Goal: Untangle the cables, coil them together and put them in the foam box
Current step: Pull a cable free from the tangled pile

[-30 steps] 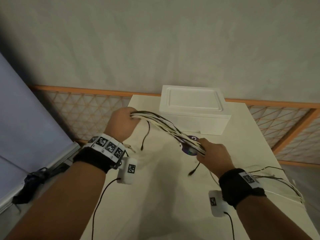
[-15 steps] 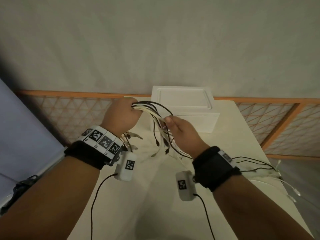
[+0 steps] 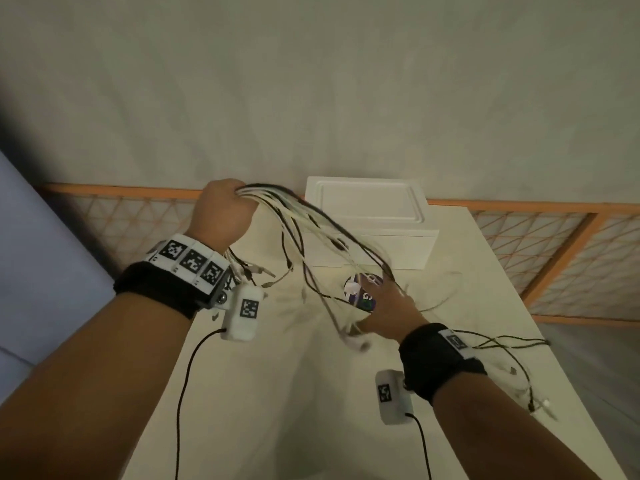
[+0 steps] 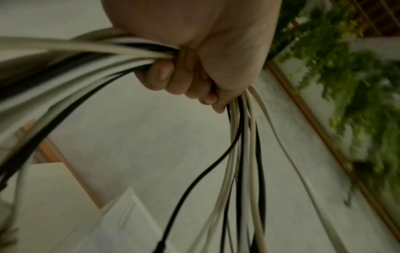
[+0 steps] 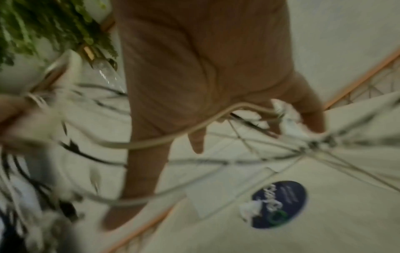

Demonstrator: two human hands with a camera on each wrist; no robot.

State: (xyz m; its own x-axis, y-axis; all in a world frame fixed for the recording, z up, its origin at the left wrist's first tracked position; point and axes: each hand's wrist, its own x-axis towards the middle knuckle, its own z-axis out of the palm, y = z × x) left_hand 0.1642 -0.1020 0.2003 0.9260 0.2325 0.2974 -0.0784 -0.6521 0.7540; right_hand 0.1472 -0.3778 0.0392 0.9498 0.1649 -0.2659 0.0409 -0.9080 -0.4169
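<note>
White and black cables (image 3: 304, 233) hang as one bunch from the left hand (image 3: 223, 216), which is raised at the far left of the cream table (image 3: 284, 393). This hand is closed in a fist around them; in the left wrist view the fingers (image 4: 164, 75) curl tight over the bunch. The strands fall to the right and near, to the right hand (image 3: 394, 311). Its fingers are spread and fairly straight, with loose strands running between them; the picture is blurred there. The white foam box (image 3: 374, 244) stands at the far edge of the table with its lid on. A round dark blue sticker (image 3: 363, 289) lies just near the box.
</note>
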